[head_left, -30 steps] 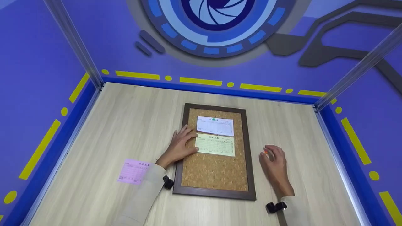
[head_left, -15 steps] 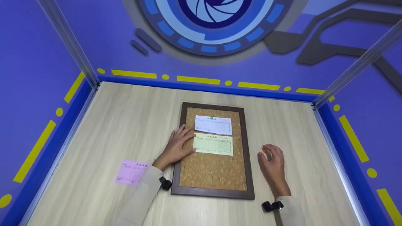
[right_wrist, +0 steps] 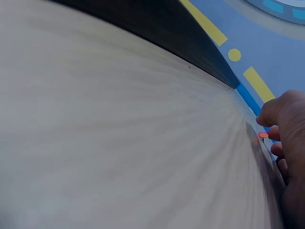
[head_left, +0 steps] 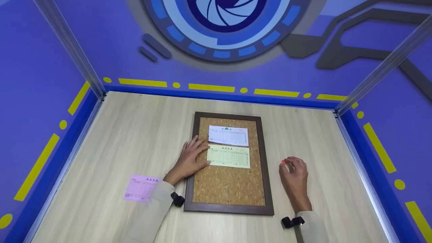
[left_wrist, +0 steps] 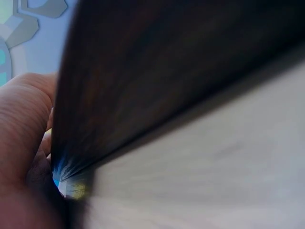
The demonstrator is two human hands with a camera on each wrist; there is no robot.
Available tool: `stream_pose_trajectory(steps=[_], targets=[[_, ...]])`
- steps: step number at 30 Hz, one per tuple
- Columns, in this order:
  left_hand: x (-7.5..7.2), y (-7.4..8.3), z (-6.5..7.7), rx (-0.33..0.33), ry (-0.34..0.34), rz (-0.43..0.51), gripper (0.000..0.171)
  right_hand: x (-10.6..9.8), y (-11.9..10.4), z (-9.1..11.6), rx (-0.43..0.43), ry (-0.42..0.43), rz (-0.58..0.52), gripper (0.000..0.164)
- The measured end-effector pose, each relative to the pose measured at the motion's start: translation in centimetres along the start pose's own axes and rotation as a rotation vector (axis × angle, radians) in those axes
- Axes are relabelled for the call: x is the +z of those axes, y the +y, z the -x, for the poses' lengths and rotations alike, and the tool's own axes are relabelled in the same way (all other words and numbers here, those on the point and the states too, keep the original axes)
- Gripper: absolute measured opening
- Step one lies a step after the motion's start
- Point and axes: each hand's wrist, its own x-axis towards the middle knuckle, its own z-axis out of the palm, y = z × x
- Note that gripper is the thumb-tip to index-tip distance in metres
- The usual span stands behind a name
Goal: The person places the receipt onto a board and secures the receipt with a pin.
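A framed cork board (head_left: 227, 189) lies on the table, bearing a whitish printed slip (head_left: 227, 136) above a pale yellow-green slip (head_left: 229, 158). A small green piece, like a pin head, shows at the white slip's top edge. My left hand (head_left: 189, 160) rests across the board's left frame, fingers spread, with fingertips and thumb at the yellow-green slip's left edge. To the right of the board, my right hand (head_left: 295, 175) pinches a small orange-pink push pin (right_wrist: 263, 136) at its fingertips. The left wrist view is largely filled by the dark frame (left_wrist: 143, 86).
A pink printed slip (head_left: 136, 187) lies on the table to the left, partly covered by my left sleeve (head_left: 148, 209). Blue-purple walls (head_left: 236, 74) enclose the table's back and sides.
The push pin shifts slightly in my right fingertips, and that hand moves very little. My left hand stays on the board, while the head view tilts slightly.
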Motion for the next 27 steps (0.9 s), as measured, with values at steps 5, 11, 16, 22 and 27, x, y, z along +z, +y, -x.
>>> stream_pose_trajectory(steps=[5,11,16,22,27], targets=[[-0.05,0.23,0.11,0.002,0.001,0.002,0.061,-0.03,0.00,0.04,0.033,0.002,0.003,0.012],[0.01,0.11,0.19,0.015,0.010,0.014,0.061,0.02,-0.11,0.12,0.014,0.029,-0.019,0.006],[0.18,-0.22,0.17,0.011,0.005,-0.004,0.062,0.05,-0.13,0.13,-0.006,0.034,-0.019,0.004],[0.15,-0.16,0.14,0.001,-0.010,-0.011,0.068,-0.03,-0.10,0.14,0.010,0.024,-0.002,0.007],[0.20,-0.18,0.20,0.017,-0.001,-0.010,0.068,-0.09,-0.06,0.25,0.008,0.016,0.014,0.007]])
